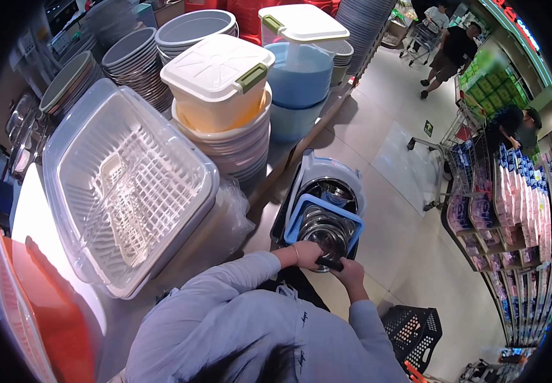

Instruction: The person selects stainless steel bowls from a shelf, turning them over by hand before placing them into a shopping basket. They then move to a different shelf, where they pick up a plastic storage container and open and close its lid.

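Observation:
Both of my hands are in front of my body, at a shiny round metal pan (322, 231) with a short black handle (331, 263). The fingers of my right hand (352, 274) are closed around the handle's outer end. My left hand (308, 254), with a thin band at its wrist, closes at the near rim where the handle begins. Around the pan is a blue-rimmed rectangular basin (294, 223). Beyond it, a dark round pan (333, 190) lies in a grey-white plastic tub (322, 167).
Left stands a clear-lidded dish rack (132, 191), with stacked basins (237, 150) and a lidded storage box (218, 67) behind. A black perforated basket (413, 335) is on the floor at right. Shopping carts (464, 150), people (457, 51) and shelves of packets (518, 198) line the aisle.

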The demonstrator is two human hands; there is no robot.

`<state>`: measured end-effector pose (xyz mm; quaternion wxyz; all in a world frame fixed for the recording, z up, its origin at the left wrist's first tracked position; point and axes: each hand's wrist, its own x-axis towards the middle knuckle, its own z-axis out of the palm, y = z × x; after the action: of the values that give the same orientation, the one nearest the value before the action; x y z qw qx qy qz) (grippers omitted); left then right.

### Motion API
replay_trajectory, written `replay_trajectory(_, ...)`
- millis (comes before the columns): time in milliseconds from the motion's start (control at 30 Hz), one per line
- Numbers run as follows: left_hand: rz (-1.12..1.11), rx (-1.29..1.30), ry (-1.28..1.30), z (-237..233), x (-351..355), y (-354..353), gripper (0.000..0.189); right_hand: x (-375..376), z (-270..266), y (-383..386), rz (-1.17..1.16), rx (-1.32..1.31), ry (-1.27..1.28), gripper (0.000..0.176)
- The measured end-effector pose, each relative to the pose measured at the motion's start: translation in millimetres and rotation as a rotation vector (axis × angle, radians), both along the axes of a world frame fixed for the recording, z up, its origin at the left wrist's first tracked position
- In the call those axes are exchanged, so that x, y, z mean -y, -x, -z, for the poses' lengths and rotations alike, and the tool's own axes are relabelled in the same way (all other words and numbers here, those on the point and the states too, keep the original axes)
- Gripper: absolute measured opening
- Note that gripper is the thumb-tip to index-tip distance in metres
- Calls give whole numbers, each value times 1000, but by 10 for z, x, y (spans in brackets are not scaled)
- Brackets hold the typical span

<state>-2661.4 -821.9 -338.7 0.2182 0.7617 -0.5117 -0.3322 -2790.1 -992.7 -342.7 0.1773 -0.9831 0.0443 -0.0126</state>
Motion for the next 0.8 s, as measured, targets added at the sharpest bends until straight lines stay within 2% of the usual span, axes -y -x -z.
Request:
replay_trajectory(133,-5,8,-77,-150,189,-369,28,147,-34,-333,23,14,-27,33)
replay_trajectory(300,-21,74,-72,-24,451,-869,26,392,19,-841,42,-54,-45,36)
replay_trajectory(400,-42,135,-45,-190,595,-1126,25,553,-33,-1120,45,-72,-57,35)
replay_trajectory(433,-47,157,-62,-69,676,-1313,24,627,89,-1303,46,-82,-61,36)
replay_trajectory(600,-88,184,-133,-90,997,-1718,27,906,67,-1761,60,-88,-68,34)
replay_trajectory(733,-103,254,-105,54,1248,-2119,29,1126,97,-2145,87,-89,-52,32)
replay_trajectory(800,-91,283,78,214,1343,-2279,32,1256,155,-2287,82,-81,-58,31)
